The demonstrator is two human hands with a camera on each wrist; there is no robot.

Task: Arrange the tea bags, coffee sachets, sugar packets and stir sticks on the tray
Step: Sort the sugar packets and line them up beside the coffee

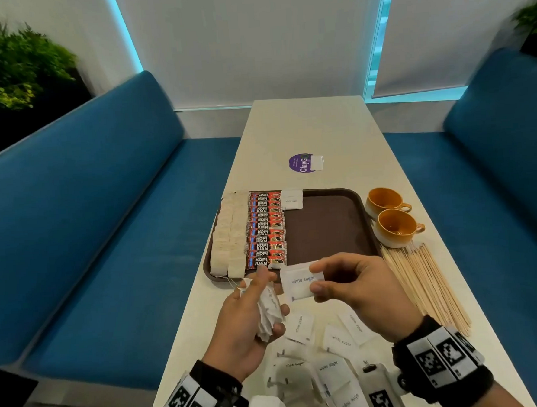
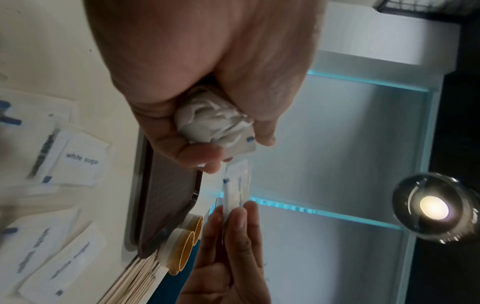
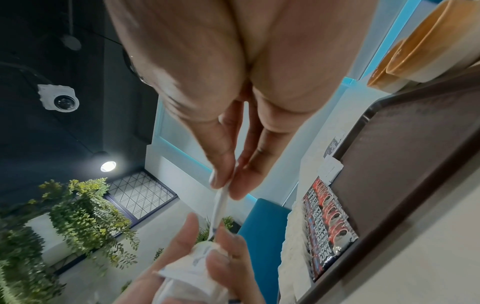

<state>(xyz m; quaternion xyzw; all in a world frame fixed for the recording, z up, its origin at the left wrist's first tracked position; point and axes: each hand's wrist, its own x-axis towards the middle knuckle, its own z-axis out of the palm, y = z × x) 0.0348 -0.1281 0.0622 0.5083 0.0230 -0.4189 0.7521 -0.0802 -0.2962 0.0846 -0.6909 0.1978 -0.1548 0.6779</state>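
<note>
A brown tray (image 1: pixel 325 228) lies on the table, with two rows of tea bags (image 1: pixel 228 234) at its left, a column of red coffee sachets (image 1: pixel 265 230) beside them and one sugar packet (image 1: pixel 293 199) at the top. My right hand (image 1: pixel 354 283) pinches a single white sugar packet (image 1: pixel 299 283) just in front of the tray's near edge. My left hand (image 1: pixel 252 320) grips a crumpled bunch of sugar packets (image 1: pixel 269 313) (image 2: pixel 215 121). Loose sugar packets (image 1: pixel 329 350) lie on the table near me. Wooden stir sticks (image 1: pixel 429 284) lie right of the tray.
Two orange cups (image 1: pixel 390 218) stand to the right of the tray. A purple sticker (image 1: pixel 302 163) sits on the table beyond it. Blue benches (image 1: pixel 89 230) flank the narrow table on both sides.
</note>
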